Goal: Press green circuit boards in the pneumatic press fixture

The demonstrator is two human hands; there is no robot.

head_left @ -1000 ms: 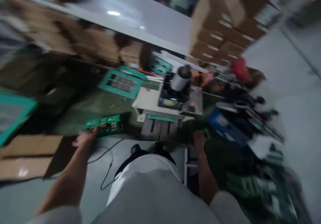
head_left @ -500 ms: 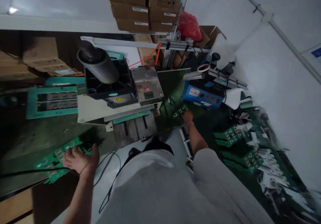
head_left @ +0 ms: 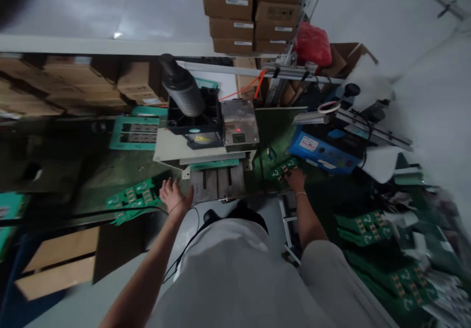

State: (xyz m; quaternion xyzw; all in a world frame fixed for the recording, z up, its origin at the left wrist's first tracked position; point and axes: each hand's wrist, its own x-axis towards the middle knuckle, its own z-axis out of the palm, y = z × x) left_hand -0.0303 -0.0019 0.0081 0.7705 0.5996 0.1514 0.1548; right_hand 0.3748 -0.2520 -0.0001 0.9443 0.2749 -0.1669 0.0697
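Observation:
My left hand (head_left: 175,198) hovers by the left front of the press's metal base (head_left: 218,182), palm toward the bench and fingers spread, with nothing in it. Just to its left lie several green circuit boards (head_left: 134,198) in a loose, overlapping pile. On the bench right of the press, my right hand (head_left: 296,180) has its fingers closed over the right end of a green circuit board (head_left: 285,169); the fingertips are partly hidden. Behind stands the press, with a ribbed black column (head_left: 186,95) and a metal control box (head_left: 240,124) showing a red light.
A blue machine (head_left: 320,149) stands to the right, with a tape roll (head_left: 328,106) above it. Small pliers (head_left: 271,153) lie near the board. More stacked circuit boards (head_left: 366,227) sit at far right. A teal frame (head_left: 134,133) lies left; cartons (head_left: 235,21) fill the shelf.
The view has swung left. My left hand has moved right, off the pile of circuit boards toward the press base. My right hand stays at the same circuit board.

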